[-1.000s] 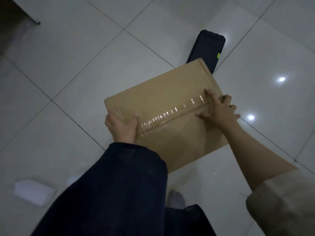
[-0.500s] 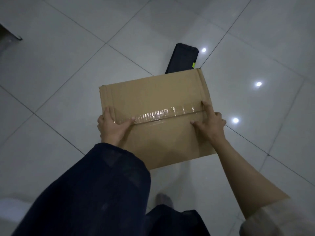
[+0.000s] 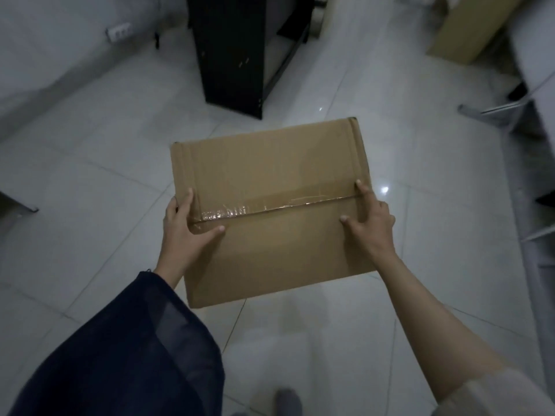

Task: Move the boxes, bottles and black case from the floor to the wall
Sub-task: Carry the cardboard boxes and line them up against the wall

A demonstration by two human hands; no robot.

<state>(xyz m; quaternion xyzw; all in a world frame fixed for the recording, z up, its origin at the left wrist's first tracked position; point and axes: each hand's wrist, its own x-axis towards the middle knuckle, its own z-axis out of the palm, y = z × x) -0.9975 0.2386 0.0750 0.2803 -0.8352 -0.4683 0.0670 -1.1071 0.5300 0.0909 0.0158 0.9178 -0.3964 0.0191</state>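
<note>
A single head-worn camera is looking steeply down and forward from above the person's chest, taking in both forearms close under the lens and the white tiled floor beneath. The cardboard box is sitting at the centre of the view, near the lens, held off the floor between the left hand and right hand. Beyond the box, at the top of the view, a black cabinet is standing farther off, its sides leaning with the wide-angle bend. Nearer than the box, at the bottom edge, the tip of a shoe is showing, almost directly below the camera. No second view is sharing this scene.
</note>
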